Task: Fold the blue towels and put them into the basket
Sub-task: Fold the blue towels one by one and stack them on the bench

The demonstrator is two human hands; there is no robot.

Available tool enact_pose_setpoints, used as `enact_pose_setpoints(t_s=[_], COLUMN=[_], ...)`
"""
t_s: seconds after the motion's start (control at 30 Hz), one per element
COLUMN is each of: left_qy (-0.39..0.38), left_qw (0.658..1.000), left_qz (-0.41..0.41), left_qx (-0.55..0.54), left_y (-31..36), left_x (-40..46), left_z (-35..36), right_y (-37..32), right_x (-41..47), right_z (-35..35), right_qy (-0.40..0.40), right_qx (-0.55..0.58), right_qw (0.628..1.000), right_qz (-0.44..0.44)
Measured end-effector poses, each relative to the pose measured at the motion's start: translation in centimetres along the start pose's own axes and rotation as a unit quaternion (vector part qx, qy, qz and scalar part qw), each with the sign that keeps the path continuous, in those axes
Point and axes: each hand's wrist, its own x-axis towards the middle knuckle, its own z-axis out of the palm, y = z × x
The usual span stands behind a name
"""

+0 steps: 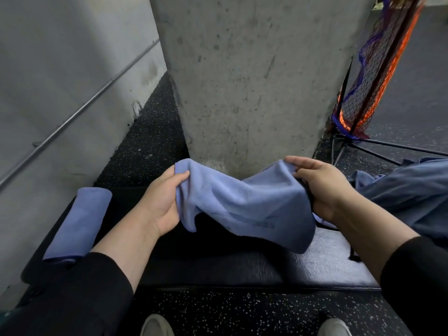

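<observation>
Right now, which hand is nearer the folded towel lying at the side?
Left. The left hand grips the held towel beside the folded towel; the right hand is farther off.

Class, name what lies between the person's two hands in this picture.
In the head view, the blue towel sags between the left hand and the right hand, which grip its ends.

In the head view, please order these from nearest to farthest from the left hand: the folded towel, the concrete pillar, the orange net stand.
From the left hand:
1. Folded towel, lying on the black mat to the hand's left.
2. Concrete pillar, straight ahead, beyond the towel being held.
3. Orange net stand, far right, past the pillar.
</observation>
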Motion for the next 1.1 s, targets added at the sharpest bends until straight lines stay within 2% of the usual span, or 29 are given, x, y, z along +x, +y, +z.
enact_pose_setpoints(t_s=[0.2,0.33,0.43,0.5,0.57,0.63,0.7,0.73,0.77,0.87,0.93,0.97,1.03,1.1], left_qy=[-0.005,0.000,0.039,0.048,0.046,0.056,0.056,0.057,0.059,0.071,0.068,0.053,0.013,-0.019], left_qw=[1.000,0.998,0.997,0.997,0.996,0.992,0.985,0.983,0.982,0.985,0.988,0.988,0.986,0.982], left_qz=[-0.018,-0.053,-0.060,-0.065,-0.063,-0.059,-0.066,-0.071,-0.071,-0.041,-0.027,-0.024,-0.022,-0.030], left_qx=[-0.003,0.040,0.020,0.005,0.043,0.099,0.147,0.161,0.165,0.155,0.139,0.141,0.162,0.186], left_y=[0.0,-1.3,-2.9,-3.9,-4.6,-5.2,-5.7,-5.9,-6.0,-6.0,-5.8,-5.8,-5.9,-6.2], left_x=[-1.1,-2.5,-3.4,-4.0,-4.5,-4.7,-4.9,-4.8,-4.6,-4.0,-3.5,-3.5,-3.9,-4.1], left_z=[-2.0,-3.7,-4.7,-5.1,-5.2,-5.3,-5.2,-5.3,-5.4,-5.2,-5.0,-4.9,-4.8,-4.8], right_y=[-1.0,0.4,2.2,3.4,4.6,5.9,7.5,8.3,8.9,9.2,8.7,8.5,8.5,9.0], right_x=[-1.5,-2.5,-3.5,-4.3,-5.0,-5.6,-5.5,-5.3,-5.2,-4.4,-3.7,-3.4,-3.2,-3.6], right_z=[-1.2,-1.8,-2.2,-2.4,-2.5,-2.4,-2.6,-2.6,-2.7,-3.3,-4.0,-4.3,-4.8,-4.9], right_qy=[-0.055,-0.034,0.002,0.003,-0.016,-0.048,-0.065,-0.057,-0.044,0.006,0.033,0.038,0.027,-0.004], right_qx=[0.009,-0.030,-0.085,-0.132,-0.187,-0.321,-0.509,-0.574,-0.603,-0.587,-0.568,-0.578,-0.624,-0.687], right_qw=[0.998,0.998,0.993,0.987,0.978,0.943,0.858,0.816,0.794,0.798,0.807,0.800,0.768,0.715], right_qz=[0.010,0.038,0.080,0.090,0.092,0.073,0.008,-0.032,-0.061,-0.134,-0.156,-0.155,-0.142,-0.129])
